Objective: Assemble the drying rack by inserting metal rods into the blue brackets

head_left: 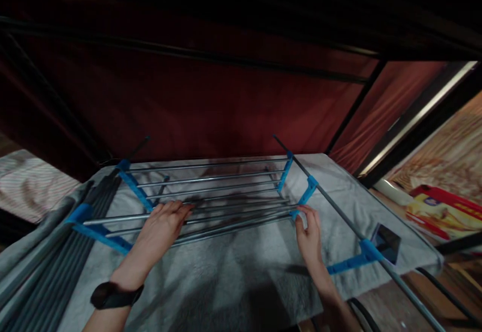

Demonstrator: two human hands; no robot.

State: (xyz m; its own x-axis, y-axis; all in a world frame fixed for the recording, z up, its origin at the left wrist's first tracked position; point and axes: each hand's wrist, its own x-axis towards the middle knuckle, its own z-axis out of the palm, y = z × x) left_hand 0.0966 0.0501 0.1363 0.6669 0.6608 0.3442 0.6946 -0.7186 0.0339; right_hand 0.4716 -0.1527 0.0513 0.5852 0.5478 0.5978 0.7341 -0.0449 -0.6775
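A partly assembled rack of grey metal tubes (226,177) and blue plastic brackets lies across a grey cloth. My left hand (169,219), with a dark watch on its wrist, is closed over a metal tube (116,219) near the left front bracket (101,236). The tube's left end meets that bracket. Around the right end of the tubes, the fingers of my right hand (309,231) are curled beside the middle right bracket (309,189), pinching a tube end. Another blue bracket (363,256) on the long right pole (339,209) has no crossbars attached.
Several loose grey tubes (71,266) lie bundled along the left side. A phone (387,243) rests on the cloth (226,282) at the right. Beyond it is a red and yellow package (444,209). A dark red curtain (226,106) hangs behind black frame bars.
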